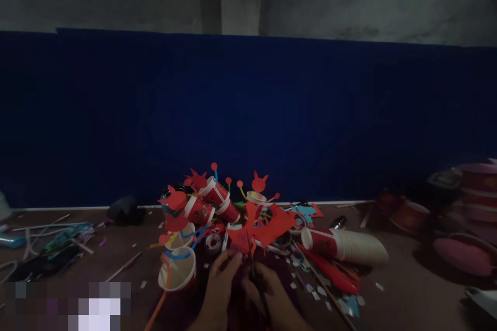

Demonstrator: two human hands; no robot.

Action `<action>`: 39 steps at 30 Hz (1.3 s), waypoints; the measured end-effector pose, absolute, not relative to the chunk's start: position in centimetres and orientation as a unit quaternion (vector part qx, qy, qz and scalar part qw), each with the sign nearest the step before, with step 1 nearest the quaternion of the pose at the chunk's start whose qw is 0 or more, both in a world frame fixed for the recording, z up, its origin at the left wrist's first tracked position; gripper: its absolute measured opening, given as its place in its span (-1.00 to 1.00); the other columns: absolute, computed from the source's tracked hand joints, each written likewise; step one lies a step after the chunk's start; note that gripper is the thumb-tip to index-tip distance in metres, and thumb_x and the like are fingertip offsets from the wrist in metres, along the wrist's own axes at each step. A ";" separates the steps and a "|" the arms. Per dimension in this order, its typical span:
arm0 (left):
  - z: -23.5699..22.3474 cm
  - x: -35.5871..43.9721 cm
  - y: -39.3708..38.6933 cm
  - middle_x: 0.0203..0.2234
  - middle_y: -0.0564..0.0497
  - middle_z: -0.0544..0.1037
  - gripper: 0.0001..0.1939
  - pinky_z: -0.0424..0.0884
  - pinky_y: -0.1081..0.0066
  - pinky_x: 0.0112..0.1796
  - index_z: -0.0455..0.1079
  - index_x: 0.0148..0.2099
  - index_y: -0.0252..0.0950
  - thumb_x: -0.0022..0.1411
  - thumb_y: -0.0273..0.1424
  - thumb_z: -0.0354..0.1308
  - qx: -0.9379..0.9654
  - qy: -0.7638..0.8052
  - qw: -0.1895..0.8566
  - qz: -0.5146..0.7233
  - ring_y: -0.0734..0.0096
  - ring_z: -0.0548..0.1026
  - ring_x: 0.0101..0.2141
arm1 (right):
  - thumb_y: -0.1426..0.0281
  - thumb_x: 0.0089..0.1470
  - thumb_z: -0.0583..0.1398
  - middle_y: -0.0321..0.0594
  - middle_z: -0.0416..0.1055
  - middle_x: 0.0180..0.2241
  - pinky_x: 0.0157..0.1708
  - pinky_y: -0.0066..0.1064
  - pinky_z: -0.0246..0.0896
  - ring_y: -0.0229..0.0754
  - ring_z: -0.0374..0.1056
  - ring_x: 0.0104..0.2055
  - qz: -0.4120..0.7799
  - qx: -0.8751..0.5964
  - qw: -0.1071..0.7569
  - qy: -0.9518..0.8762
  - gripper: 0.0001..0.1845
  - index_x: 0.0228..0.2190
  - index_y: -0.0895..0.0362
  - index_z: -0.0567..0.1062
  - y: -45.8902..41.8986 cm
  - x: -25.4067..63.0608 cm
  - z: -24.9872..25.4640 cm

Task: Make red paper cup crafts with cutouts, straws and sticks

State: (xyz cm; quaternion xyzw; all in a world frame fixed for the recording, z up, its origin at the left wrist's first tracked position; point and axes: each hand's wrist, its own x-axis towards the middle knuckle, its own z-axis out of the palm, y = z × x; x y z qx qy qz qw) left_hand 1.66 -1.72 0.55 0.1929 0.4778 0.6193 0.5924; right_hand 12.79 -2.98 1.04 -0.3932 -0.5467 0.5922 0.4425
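My left hand (225,271) pinches a piece of red paper (238,238) near the table's front edge. Closed around a pair of dark scissors (251,265) is my right hand (267,287), and the blades point up and away from me at the red paper. Behind lies a larger cut red sheet (277,225). Left of my hands stands a paper cup (178,271) with blue and orange strips bent over its rim. Several red-and-white cups with red paper animal heads, such as the upright one (259,183), crowd behind. A tape roll (213,242) sits close to my left hand.
A long stack of nested paper cups (361,248) lies on its side at right, near a red packet (337,274) and a thin stick (326,289). Paper scraps litter the table (404,295). Pink containers (477,186) stand far right. A blue partition (248,114) rises behind.
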 end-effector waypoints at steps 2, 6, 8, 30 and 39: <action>0.7 1.5 -1.8 -0.55 0.05 0.54 -0.59 0.36 0.43 -0.41 0.45 -0.42 -0.31 -0.39 -0.27 0.43 0.199 0.484 0.584 0.621 0.34 0.50 -0.47 | 0.14 -0.17 0.29 -0.40 0.20 -0.60 -0.56 -0.55 0.06 -0.38 0.09 -0.57 0.592 -0.405 0.430 -0.548 -0.62 -0.52 0.17 0.32 -3.0 12.8 0.7; 1.1 1.3 -1.9 -0.54 0.07 0.52 -0.57 0.34 0.46 -0.41 0.45 -0.38 -0.32 -0.38 -0.28 0.42 0.200 0.500 0.566 0.624 0.38 0.46 -0.45 | 0.10 -0.16 0.27 -0.42 0.16 -0.61 -0.61 -0.56 -0.01 -0.40 0.03 -0.60 0.589 -0.422 0.410 -0.554 -0.60 -0.51 0.17 0.29 -3.0 12.8 0.4; 1.4 1.3 -1.9 -0.57 0.09 0.50 -0.58 0.32 0.48 -0.44 0.43 -0.40 -0.32 -0.38 -0.27 0.42 0.211 0.497 0.568 0.622 0.42 0.43 -0.48 | 0.10 -0.15 0.26 -0.42 0.16 -0.59 -0.59 -0.56 -0.01 -0.40 0.02 -0.58 0.587 -0.413 0.408 -0.564 -0.59 -0.52 0.17 0.29 -3.1 12.9 0.4; 2.4 0.7 -2.0 -0.63 0.12 0.37 -0.78 0.21 0.51 -0.45 0.35 -0.54 -0.29 -0.06 -0.25 0.22 0.385 0.512 0.493 0.589 0.45 0.28 -0.52 | 0.06 -0.20 0.26 -0.45 0.10 -0.67 -0.63 -0.56 -0.09 -0.41 -0.03 -0.63 0.579 -0.445 0.390 -0.561 -0.57 -0.60 0.15 0.28 -3.0 12.8 0.6; 2.3 0.5 -1.9 -0.64 0.13 0.37 -0.76 0.19 0.53 -0.49 0.35 -0.54 -0.29 -0.09 -0.23 0.25 0.376 0.502 0.517 0.582 0.47 0.29 -0.53 | 0.05 -0.19 0.24 -0.44 0.10 -0.68 -0.63 -0.54 -0.07 -0.39 -0.01 -0.63 0.574 -0.445 0.376 -0.576 -0.57 -0.60 0.15 0.27 -2.7 12.9 0.5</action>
